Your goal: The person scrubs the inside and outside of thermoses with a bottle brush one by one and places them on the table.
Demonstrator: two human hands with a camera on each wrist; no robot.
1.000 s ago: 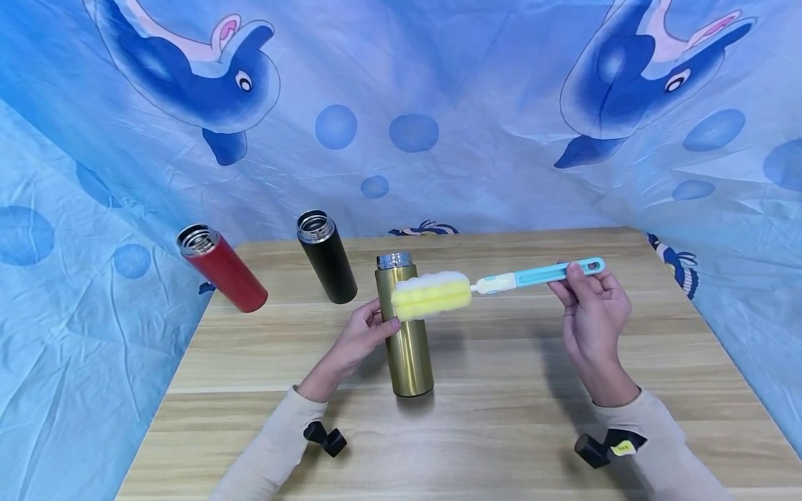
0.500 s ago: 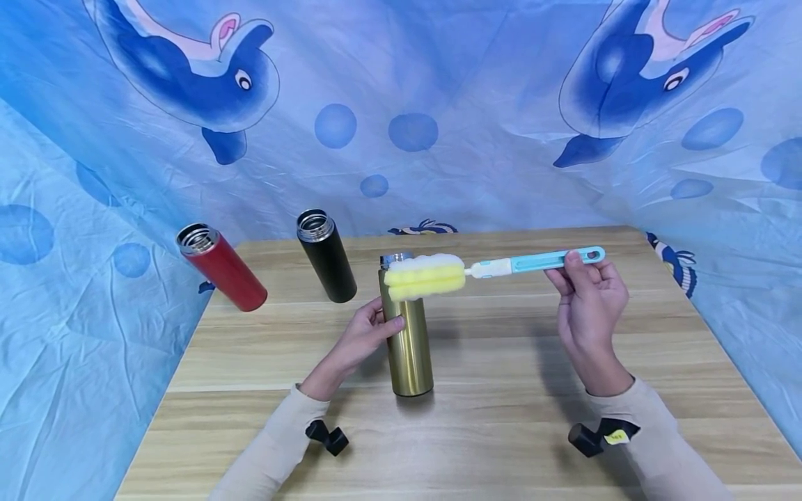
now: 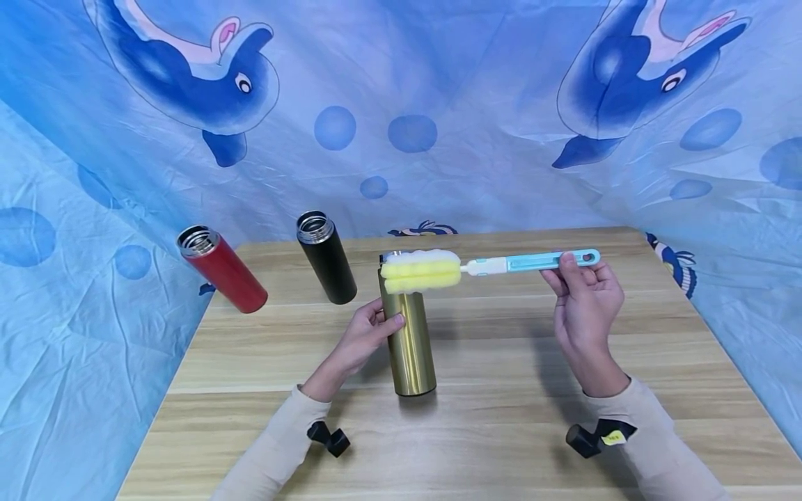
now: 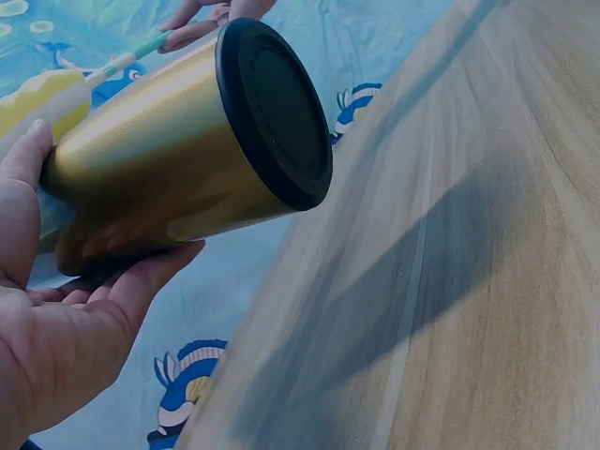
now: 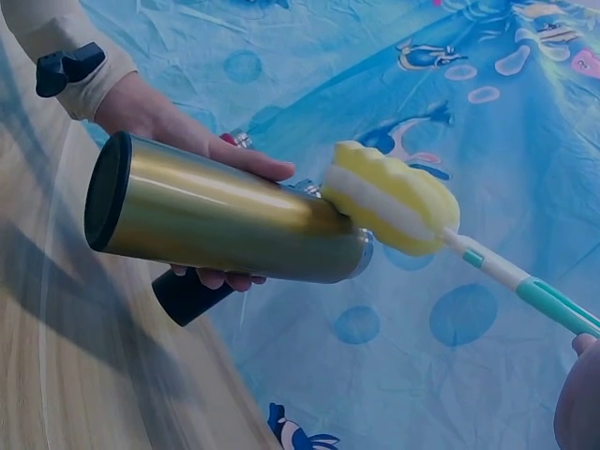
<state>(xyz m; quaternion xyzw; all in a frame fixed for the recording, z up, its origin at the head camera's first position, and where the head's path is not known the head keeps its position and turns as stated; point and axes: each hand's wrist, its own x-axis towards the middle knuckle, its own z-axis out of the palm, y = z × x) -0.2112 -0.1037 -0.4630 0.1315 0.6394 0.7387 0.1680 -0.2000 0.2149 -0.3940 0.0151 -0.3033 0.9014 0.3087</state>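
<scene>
My left hand (image 3: 360, 339) grips a gold vacuum flask (image 3: 411, 348) round its side, thumb across the front. The flask is lidless and held above the table, its dark base (image 4: 277, 112) towards the left wrist camera. My right hand (image 3: 587, 306) pinches the turquoise handle of a bottle brush (image 3: 532, 262) between thumb and fingers. In the head view the brush's yellow and white sponge head (image 3: 421, 273) lies across the upper flask and partly hides its steel mouth. The right wrist view shows the sponge (image 5: 392, 199) outside the flask, close by the rim; whether they touch, I cannot tell.
A red flask (image 3: 227, 271) and a black flask (image 3: 328, 261), both lidless, stand at the back left of the wooden table (image 3: 495, 431). Behind the table hangs a blue cloth (image 3: 476, 181) with dolphin prints.
The brush has moved up and slightly left with my right hand, so the sponge now sits higher on the flask, over its neck. The left hand has barely moved.
</scene>
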